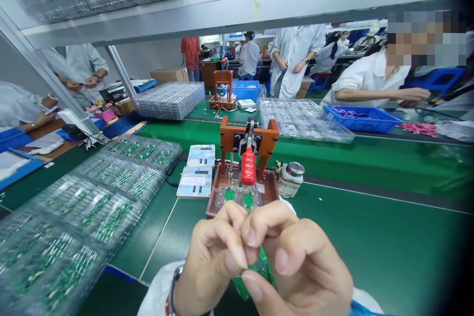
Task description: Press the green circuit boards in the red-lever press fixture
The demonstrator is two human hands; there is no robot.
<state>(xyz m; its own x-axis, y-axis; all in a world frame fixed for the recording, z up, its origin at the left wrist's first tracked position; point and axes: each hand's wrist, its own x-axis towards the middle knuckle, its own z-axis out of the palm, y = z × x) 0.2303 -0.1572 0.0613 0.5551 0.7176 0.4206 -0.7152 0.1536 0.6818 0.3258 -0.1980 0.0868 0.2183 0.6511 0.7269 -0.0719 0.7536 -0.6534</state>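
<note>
My left hand (208,256) and my right hand (309,261) meet close to the camera, fingers curled and fingertips pinched together. Whatever is between the fingertips is too small or hidden to make out. Partly behind and below my fingers lie green circuit boards (241,288). Just beyond my hands stands an orange toggle-clamp test fixture (268,138) with a red handle (248,167). In its base, small green boards (248,200) sit in a clear holder.
Clear trays of green boards (114,177) cover the left side. Two small display boxes (194,181) and a lidded jar (291,180) flank the fixture. Behind are stacked clear trays (172,101), a blue bin (361,121) and co-workers in white coats. A shelf (222,7) crosses overhead.
</note>
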